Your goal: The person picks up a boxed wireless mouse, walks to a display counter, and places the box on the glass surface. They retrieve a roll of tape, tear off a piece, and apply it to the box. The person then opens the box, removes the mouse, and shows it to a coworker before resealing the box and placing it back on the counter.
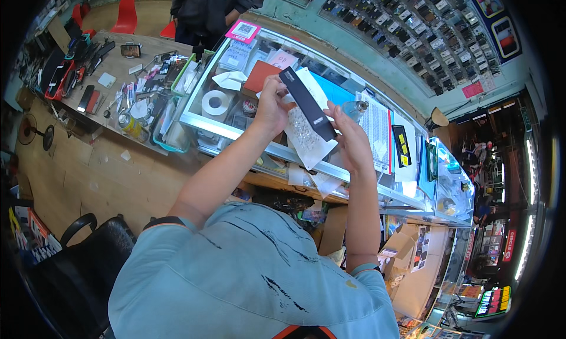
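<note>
Above the glass display counter (pixel 212 126) I hold a long narrow black box (pixel 306 101) tilted, its lower end towards my right. My left hand (pixel 273 108) grips the upper part near its far end. The fingers of my right hand (pixel 352 142) rest about the lower end, which bears pale print. Beneath the box lies a white sheet (pixel 305 140) covered in part with small glittering dots. A brown-red box (pixel 261 76) lies just beyond my left hand. Beside my right fingers is a clear glass bottle (pixel 355 110) with a metal top.
A white paper roll (pixel 216 103) sits left of my hands. Printed sheets (pixel 375 131) and a black package with yellow labels (pixel 401 145) lie right. A cluttered wooden workbench (pixel 112 67) adjoins the counter. Across it stands a person in a dark jacket (pixel 212 12). A black chair (pixel 84 268) is behind left.
</note>
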A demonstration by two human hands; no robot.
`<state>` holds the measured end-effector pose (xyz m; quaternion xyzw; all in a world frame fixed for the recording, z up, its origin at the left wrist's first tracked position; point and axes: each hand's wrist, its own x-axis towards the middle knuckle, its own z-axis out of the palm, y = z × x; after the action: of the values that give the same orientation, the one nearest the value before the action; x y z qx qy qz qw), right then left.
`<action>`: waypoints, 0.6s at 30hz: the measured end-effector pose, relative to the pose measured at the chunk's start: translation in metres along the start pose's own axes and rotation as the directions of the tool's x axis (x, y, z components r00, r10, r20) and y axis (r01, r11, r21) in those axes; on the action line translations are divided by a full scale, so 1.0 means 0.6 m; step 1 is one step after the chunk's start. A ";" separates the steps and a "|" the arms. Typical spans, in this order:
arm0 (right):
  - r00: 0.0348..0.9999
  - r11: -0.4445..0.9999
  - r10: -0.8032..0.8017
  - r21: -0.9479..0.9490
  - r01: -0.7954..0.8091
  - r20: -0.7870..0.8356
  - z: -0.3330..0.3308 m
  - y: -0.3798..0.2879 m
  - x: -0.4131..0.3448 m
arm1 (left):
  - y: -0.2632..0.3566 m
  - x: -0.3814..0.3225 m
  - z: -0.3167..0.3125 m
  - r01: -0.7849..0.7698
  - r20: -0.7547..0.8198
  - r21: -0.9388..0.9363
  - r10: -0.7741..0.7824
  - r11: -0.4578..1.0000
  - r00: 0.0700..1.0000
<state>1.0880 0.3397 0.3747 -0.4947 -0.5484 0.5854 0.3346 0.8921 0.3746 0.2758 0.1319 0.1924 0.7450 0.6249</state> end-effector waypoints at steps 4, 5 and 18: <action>0.975 0.973 -0.208 0.119 0.198 0.074 0.025 0.030 -0.006 | 0.000 0.024 -0.003 -0.001 -0.067 -0.109 -0.006 0.994 0.998; 0.959 0.962 -0.272 0.048 0.269 0.076 0.032 0.040 -0.008 | 0.001 0.029 -0.006 0.010 -0.060 -0.121 -0.017 0.993 0.998; 0.845 0.795 -0.534 -0.355 0.493 -0.021 0.006 0.053 -0.003 | 0.014 -0.014 0.046 0.122 0.081 0.087 -0.129 0.989 0.988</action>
<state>1.0901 0.3316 0.3440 -0.4112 -0.7323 0.3392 0.4239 0.8986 0.3684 0.3046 0.1771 0.2038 0.6893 0.6723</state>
